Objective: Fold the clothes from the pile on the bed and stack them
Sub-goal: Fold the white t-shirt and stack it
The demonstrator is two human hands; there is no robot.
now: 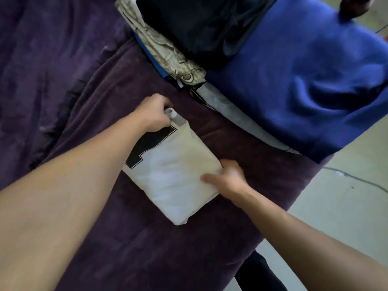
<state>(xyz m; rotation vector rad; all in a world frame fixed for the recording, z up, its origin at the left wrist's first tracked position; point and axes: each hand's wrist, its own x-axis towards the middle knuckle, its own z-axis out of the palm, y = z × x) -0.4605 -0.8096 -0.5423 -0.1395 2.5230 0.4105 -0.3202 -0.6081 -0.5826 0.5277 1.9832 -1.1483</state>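
1. At the centre of the frame, in the head view, a folded white garment (172, 179) with a black print lies flat on the purple cover of the bed (63, 85).
2. Just above centre, the left hand (154, 114) pinches the garment's upper corner, its fingers curled round a bunched bit of cloth.
3. Right of centre, the right hand (227, 178) grips the garment's right edge, thumb on top and fingers tucked beneath.
4. In the upper right, a blue garment (304, 85) lies spread on the bed. A black garment (199, 24) lies partly over it, with a beige patterned cloth (159, 46) along its left side.
5. At the lower right edge, pale floor (346, 198) shows.
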